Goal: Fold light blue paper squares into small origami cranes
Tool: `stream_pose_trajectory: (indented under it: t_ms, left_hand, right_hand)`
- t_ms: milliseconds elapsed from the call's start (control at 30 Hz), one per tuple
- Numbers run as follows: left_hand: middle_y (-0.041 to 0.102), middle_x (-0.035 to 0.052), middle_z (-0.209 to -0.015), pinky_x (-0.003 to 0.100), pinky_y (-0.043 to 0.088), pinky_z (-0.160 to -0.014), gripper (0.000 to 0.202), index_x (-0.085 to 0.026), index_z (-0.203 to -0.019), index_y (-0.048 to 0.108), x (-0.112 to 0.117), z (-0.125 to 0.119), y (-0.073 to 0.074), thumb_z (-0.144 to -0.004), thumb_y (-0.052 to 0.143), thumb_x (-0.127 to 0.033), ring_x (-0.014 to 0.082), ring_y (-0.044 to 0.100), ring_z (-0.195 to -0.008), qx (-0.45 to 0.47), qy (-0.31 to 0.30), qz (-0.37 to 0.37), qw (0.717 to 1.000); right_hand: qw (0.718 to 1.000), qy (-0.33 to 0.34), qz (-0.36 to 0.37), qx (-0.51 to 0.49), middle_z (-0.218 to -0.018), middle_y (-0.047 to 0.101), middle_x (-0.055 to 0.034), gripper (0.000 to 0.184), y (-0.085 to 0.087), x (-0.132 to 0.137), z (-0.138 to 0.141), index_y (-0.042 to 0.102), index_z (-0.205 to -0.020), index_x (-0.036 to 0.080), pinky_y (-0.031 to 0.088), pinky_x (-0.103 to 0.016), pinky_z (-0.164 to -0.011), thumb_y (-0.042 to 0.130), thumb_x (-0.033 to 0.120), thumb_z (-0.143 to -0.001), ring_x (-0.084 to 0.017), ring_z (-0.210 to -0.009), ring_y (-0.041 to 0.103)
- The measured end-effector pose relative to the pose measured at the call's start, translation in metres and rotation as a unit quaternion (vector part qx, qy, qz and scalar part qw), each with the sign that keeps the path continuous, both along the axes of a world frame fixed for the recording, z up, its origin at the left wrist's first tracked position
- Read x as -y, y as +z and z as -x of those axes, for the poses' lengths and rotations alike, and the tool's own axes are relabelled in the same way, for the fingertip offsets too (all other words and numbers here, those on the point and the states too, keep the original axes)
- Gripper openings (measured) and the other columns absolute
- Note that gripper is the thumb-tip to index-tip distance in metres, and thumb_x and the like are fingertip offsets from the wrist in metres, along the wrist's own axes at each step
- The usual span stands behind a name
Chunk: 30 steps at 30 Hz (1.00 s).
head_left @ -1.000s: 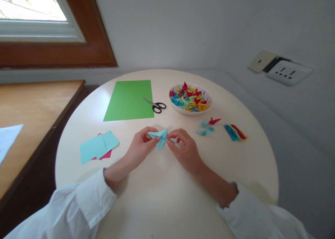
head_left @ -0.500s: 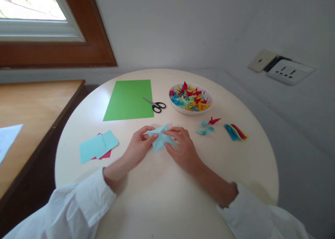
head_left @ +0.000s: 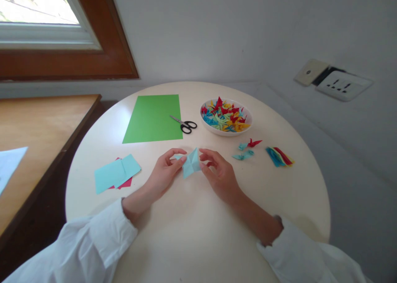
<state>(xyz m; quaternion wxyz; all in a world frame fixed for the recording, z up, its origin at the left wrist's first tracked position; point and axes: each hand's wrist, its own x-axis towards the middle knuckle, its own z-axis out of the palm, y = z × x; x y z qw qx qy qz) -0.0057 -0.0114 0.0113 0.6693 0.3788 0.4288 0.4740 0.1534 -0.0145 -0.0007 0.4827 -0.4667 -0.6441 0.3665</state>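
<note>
A partly folded light blue paper [head_left: 191, 163] is held just above the round cream table [head_left: 192, 233], between both hands. My left hand [head_left: 166, 171] pinches its left edge with thumb and fingers. My right hand [head_left: 217, 171] grips its right side, fingers curled around it. Both wrists rest near the table's middle, white sleeves pushed back.
Behind the hands lie a green sheet [head_left: 153, 117] and black scissors [head_left: 185, 124]. A white bowl [head_left: 226, 117] holds several coloured paper cranes. Loose cranes [head_left: 246, 148] and a stack of coloured strips [head_left: 279, 156] lie right. Blue and red squares [head_left: 116, 173] lie left. A wooden ledge [head_left: 34, 138] stands left.
The blue paper went from a pointed shape to a flattened, wider one pressed down, and is now lifted again between both hands; my right fingers shifted from on top to its right side.
</note>
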Motion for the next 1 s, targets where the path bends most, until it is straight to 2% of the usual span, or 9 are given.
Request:
stream_pose_trajectory:
  t_ms: [200, 300, 467, 667, 833, 1000]
  left_hand:
    - [0.06, -0.0037, -0.058, 0.018, 0.039, -0.056, 0.025, -0.018, -0.08, 0.052, -0.001, 0.002, -0.001, -0.069, 0.067, -0.035, 0.0072, 0.053, -0.055, 0.003, 0.017, -0.013, 1.0]
    - [0.061, -0.003, -0.059, 0.019, 0.039, -0.055, 0.025, -0.018, -0.079, 0.052, -0.002, 0.002, 0.0, -0.068, 0.067, -0.035, 0.0079, 0.054, -0.055, 0.007, 0.02, -0.009, 1.0]
    - [0.06, -0.0031, -0.059, 0.019, 0.038, -0.054, 0.023, -0.018, -0.078, 0.053, -0.002, 0.001, -0.001, -0.07, 0.066, -0.035, 0.0076, 0.052, -0.054, 0.002, 0.012, -0.007, 1.0]
    - [0.058, -0.0018, -0.065, 0.02, 0.04, -0.061, 0.021, -0.016, -0.077, 0.059, -0.001, 0.001, 0.0, -0.072, 0.063, -0.036, 0.0084, 0.052, -0.062, -0.002, 0.029, -0.031, 0.999]
    - [0.06, 0.0031, -0.082, 0.026, 0.043, -0.073, 0.021, -0.016, -0.086, 0.063, -0.003, 0.005, -0.002, -0.075, 0.057, -0.033, 0.0143, 0.054, -0.078, -0.067, 0.041, -0.096, 0.992]
    - [0.062, 0.0032, -0.094, 0.026, 0.041, -0.08, 0.018, -0.019, -0.09, 0.063, -0.005, 0.009, -0.003, -0.073, 0.056, -0.022, 0.0156, 0.053, -0.088, -0.157, 0.095, -0.15, 0.972]
  right_hand:
    - [0.993, -0.005, 0.079, -0.088, -0.089, 0.063, -0.0057, 0.03, -0.004, -0.002, 0.001, 0.055, -0.096, 0.019, 0.049, -0.032, -0.077, 0.065, 0.032, -0.07, -0.017, -0.083, 0.061]
    - [0.99, 0.007, 0.096, -0.104, -0.087, 0.063, -0.0042, 0.032, -0.005, -0.001, 0.001, 0.056, -0.094, 0.02, 0.049, -0.032, -0.078, 0.068, 0.031, -0.067, -0.016, -0.081, 0.062]
    - [0.982, 0.033, 0.098, -0.158, -0.082, 0.062, -0.0008, 0.022, -0.005, 0.0, 0.002, 0.058, -0.088, 0.021, 0.05, -0.029, -0.077, 0.067, 0.025, -0.068, -0.013, -0.077, 0.062]
    - [0.967, 0.024, 0.127, -0.218, -0.075, 0.059, 0.0012, 0.022, 0.0, -0.002, 0.003, 0.06, -0.081, 0.021, 0.051, -0.026, -0.071, 0.07, 0.026, -0.062, -0.012, -0.072, 0.06]
    - [0.955, 0.003, 0.167, -0.245, -0.067, 0.059, 0.0031, 0.025, 0.004, -0.006, 0.001, 0.061, -0.078, 0.02, 0.046, -0.022, -0.056, 0.073, 0.026, -0.058, -0.009, -0.059, 0.056]
    - [0.94, 0.012, 0.211, -0.268, -0.071, 0.06, 0.0024, 0.03, 0.005, -0.008, -0.001, 0.063, -0.084, 0.02, 0.045, -0.023, -0.057, 0.073, 0.026, -0.057, -0.009, -0.061, 0.057]
